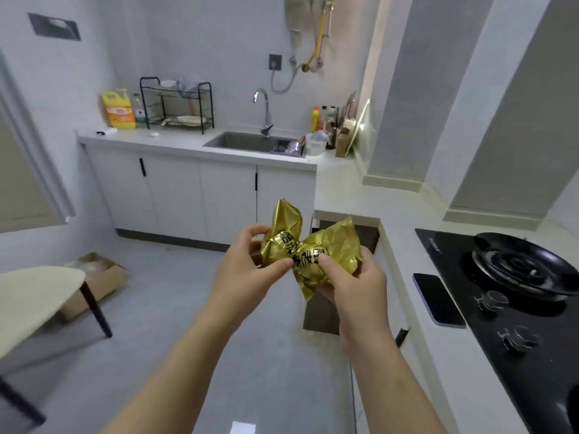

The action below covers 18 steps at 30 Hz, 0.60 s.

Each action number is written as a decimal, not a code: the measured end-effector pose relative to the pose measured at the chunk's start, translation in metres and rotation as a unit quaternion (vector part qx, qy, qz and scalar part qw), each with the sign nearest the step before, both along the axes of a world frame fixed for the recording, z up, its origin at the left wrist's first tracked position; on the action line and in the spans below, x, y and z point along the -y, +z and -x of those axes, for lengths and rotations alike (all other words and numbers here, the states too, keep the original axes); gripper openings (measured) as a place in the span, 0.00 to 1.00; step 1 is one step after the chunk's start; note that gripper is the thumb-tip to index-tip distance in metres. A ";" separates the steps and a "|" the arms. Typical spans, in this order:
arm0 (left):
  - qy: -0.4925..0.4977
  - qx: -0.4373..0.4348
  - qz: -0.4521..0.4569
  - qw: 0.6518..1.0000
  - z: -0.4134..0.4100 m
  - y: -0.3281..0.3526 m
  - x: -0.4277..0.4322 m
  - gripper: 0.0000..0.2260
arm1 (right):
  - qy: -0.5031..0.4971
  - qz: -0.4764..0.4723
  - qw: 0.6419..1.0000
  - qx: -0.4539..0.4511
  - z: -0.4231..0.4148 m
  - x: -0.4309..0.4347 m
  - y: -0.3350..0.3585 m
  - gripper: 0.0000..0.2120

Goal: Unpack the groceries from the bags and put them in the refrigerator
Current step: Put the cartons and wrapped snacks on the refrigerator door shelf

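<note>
"Over the kitchen floor, mid-frame: what's held?"
"Gold foil packets with black print, two by the look of it, pressed together in the air. My left hand pinches the left one. My right hand grips the right one, thumb on top."
"Around them?"
"Black gas hob on the right. A phone lies beside it on the counter. Sink and dish rack are further ahead."

Gold packets: print too crumpled to read
Stove: cut off at right edge
Table: cut off at left edge
</note>
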<state>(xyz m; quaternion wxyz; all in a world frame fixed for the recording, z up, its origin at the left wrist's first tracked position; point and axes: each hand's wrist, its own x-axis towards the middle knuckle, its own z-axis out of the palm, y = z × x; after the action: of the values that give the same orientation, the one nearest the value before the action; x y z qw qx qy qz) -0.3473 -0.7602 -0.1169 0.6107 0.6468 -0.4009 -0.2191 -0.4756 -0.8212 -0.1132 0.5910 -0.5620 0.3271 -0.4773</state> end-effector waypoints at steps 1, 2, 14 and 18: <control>0.020 0.003 0.003 1.000 -0.004 0.002 -0.011 0.20 | 0.018 0.003 1.000 0.002 -0.006 -0.006 0.002 0.06; 0.047 0.006 0.007 0.999 -0.009 0.004 -0.026 0.20 | 0.042 0.003 0.999 0.003 -0.015 -0.014 0.005 0.05; 0.241 0.052 0.052 0.968 -0.080 0.043 -0.169 0.19 | 0.232 0.050 0.971 0.032 -0.122 -0.116 0.045 0.07; 0.271 0.069 0.068 0.958 -0.124 0.056 -0.203 0.20 | 0.259 0.064 0.963 0.049 -0.172 -0.148 0.061 0.08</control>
<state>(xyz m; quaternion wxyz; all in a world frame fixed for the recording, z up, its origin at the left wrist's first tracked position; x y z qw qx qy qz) -0.2229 -0.5568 -0.0604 0.6609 0.7013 -0.2659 0.0275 -0.3034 -0.6733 -0.0524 0.6727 -0.6400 0.1099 -0.3547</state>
